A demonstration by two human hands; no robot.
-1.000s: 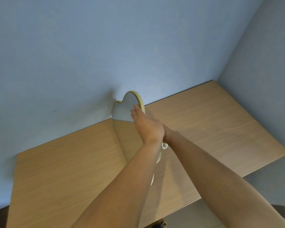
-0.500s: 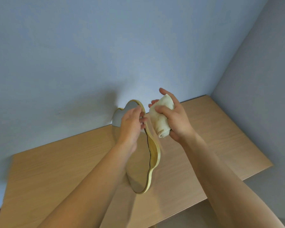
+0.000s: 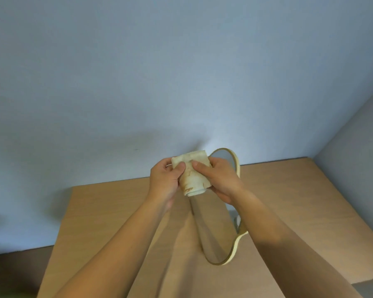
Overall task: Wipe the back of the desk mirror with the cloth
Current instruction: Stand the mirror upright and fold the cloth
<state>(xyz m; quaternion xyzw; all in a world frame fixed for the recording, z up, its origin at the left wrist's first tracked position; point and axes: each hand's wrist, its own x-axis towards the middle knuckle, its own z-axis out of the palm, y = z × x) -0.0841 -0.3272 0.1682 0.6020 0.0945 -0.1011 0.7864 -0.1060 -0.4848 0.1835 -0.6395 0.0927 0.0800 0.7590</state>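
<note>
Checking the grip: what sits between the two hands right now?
In the head view, the folded cream cloth is pinched between the left hand and right hand, in front of the wavy gold-framed desk mirror.

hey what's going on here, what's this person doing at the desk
A person is standing over a wooden desk set against a blue wall. Both hands are on a folded, stained cream cloth, the left hand at its left edge and the right hand at its right side, held above the desk. A desk mirror with a wavy gold frame stands behind and below the hands; neither hand is holding it. The cloth is not touching the mirror, so no wiping is happening at this moment.
</note>
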